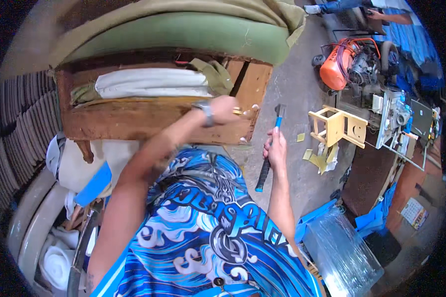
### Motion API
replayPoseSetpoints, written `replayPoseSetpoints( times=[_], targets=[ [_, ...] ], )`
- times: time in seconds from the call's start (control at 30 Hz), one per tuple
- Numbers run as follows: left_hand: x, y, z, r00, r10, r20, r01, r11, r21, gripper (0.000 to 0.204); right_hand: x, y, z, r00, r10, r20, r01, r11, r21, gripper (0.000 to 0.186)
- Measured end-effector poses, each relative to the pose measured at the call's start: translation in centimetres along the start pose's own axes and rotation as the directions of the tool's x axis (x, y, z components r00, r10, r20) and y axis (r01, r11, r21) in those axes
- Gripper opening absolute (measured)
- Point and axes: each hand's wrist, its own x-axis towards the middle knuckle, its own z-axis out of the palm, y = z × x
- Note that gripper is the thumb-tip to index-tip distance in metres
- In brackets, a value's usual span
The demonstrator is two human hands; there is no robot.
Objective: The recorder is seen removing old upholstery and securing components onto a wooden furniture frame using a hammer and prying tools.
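Observation:
My right hand is wrapped round the blue-and-black handle of a hammer, its head pointing up and away from me. My left hand, slightly blurred, is closed at the front edge of a wooden furniture frame. A short yellow tool pokes out of the left fist toward the frame's right corner; most of it is hidden. White material and olive fabric lie inside the frame. Behind them curves a green padded part.
An orange air compressor stands at the far right, near another person's arm. A small wooden chair lies on the floor, with foam scraps beside it. Plastic-wrapped goods sit at the lower right. Stacked grey material lines the left.

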Motion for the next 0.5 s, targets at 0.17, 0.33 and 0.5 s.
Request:
replayPoseSetpoints(
  times=[0.17, 0.33, 0.5],
  targets=[
    [0.2, 5.4, 0.6, 0.648, 0.372, -0.664, -0.459, 0.887, 0.049, 0.026, -0.7, 1.2, 0.4, 1.000, -0.029, 0.006, 0.030, 0.993, -0.114, 0.039],
    [-6.6, -1.8, -2.8, 0.286, -0.535, -0.795, -0.604, 0.544, -0.583, 0.034, -0.7, 0.6, 0.4, 0.999, -0.008, 0.051, 0.012, 0.996, -0.089, 0.034],
    [-9.2, -9.3, -4.4, 0.176, -0.904, -0.390, -0.908, 0.004, -0.419, 0.040, -0.2, -0.6, 1.6, 0.995, -0.056, 0.083, 0.068, 0.986, -0.152, 0.035]
  ],
)
